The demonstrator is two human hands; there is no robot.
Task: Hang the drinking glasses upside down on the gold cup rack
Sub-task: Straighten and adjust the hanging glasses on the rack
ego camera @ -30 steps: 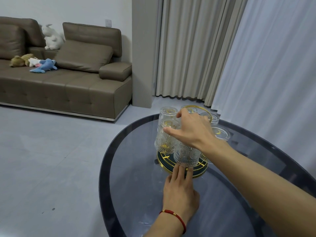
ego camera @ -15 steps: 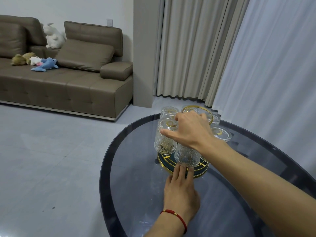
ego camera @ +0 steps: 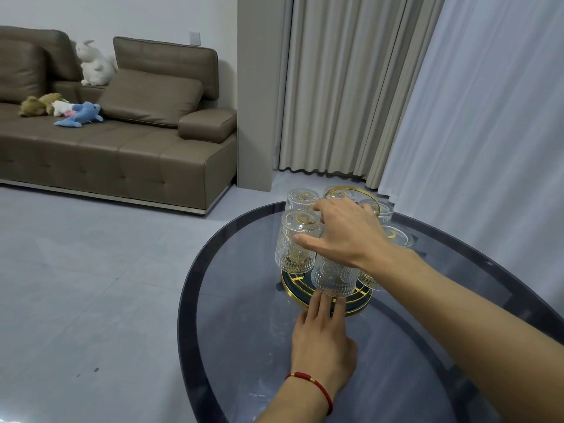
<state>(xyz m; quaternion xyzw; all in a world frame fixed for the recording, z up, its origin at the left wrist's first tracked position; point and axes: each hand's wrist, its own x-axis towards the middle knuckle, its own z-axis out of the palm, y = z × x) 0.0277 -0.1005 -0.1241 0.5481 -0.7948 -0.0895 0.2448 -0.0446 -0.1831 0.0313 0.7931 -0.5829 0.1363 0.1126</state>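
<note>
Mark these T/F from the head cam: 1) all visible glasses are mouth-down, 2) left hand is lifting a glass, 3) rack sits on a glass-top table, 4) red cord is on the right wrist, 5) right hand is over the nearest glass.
1. True. Every glass showing on the gold rack is inverted, for instance the left front glass.
2. False. The left hand lies flat on the table, fingertips at the rack's base rim.
3. True. The top is dark, see-through glass.
4. False. The red cord is on the left wrist.
5. True. The right hand covers the top of the nearest glass; whether its grip is closed is hidden.
</note>
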